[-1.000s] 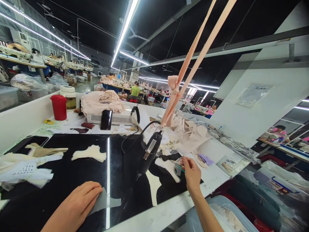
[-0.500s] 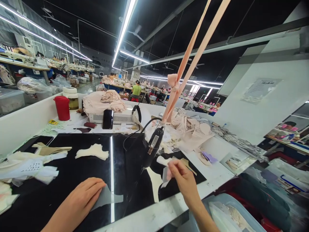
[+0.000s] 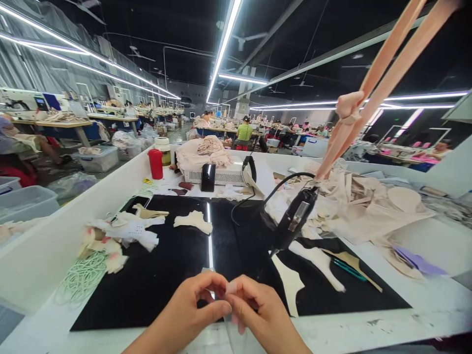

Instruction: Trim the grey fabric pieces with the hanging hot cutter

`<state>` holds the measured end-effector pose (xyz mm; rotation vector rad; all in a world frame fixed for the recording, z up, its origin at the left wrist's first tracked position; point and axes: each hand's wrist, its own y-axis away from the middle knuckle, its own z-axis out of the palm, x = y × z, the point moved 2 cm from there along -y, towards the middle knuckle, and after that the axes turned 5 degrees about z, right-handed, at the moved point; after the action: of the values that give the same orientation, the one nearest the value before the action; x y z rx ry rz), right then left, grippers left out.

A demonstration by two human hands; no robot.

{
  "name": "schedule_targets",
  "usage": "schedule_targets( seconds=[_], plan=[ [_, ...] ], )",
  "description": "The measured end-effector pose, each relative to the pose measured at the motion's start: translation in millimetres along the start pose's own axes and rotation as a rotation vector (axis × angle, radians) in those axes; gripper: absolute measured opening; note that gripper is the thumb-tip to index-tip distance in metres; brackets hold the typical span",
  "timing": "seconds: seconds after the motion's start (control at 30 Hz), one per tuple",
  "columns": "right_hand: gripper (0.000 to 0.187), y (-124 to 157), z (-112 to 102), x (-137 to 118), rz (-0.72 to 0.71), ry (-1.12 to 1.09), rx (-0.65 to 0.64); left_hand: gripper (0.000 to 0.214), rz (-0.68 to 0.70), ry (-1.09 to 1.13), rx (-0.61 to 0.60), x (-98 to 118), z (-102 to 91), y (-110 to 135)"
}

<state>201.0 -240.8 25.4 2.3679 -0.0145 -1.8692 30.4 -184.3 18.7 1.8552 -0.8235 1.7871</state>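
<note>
My left hand (image 3: 201, 300) and my right hand (image 3: 254, 307) meet at the front edge of a black board (image 3: 155, 295). The fingertips of both are pinched together on a thin, see-through greyish piece of material (image 3: 230, 334), which hangs down between them. Fingers hide most of it. To the right of my hands a cream cut piece (image 3: 289, 282) lies on the board, with a longer white cut piece (image 3: 319, 263) beyond it. Above these hangs a black handheld tool (image 3: 295, 219), tied to a peach fabric strap (image 3: 348, 118).
Another cream piece (image 3: 193, 221) and a white printed bundle (image 3: 136, 228) lie on the board's left, near green cord (image 3: 81, 278). Teal tweezers (image 3: 350, 270) rest at right. A phone (image 3: 208, 178), a red cup (image 3: 155, 164) and heaped beige fabric (image 3: 368, 196) stand behind.
My left hand has lifted off the board with the grey piece. My right hand has come in from the right to meet it. The view has turned to the right.
</note>
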Motion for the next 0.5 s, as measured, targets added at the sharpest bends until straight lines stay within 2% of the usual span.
schedule_targets(
  seconds=[0.13,0.3,0.37,0.5],
  plan=[
    [0.027,-3,9,3,0.039,-0.032,0.004,0.029,-0.081,0.3,0.027,-10,3.5,4],
    [0.045,-3,14,4,0.065,-0.233,-0.014,0.024,-0.068,0.437,-0.018,-8,6.6,6],
    [0.05,-2,14,7,0.053,-0.309,-0.019,0.028,-0.065,0.442,-0.01,-6,5.2,5],
    [0.062,3,15,21,0.069,-0.38,-0.092,0.039,-0.125,0.314,0.119,-6,-4.8,5]
  ],
)
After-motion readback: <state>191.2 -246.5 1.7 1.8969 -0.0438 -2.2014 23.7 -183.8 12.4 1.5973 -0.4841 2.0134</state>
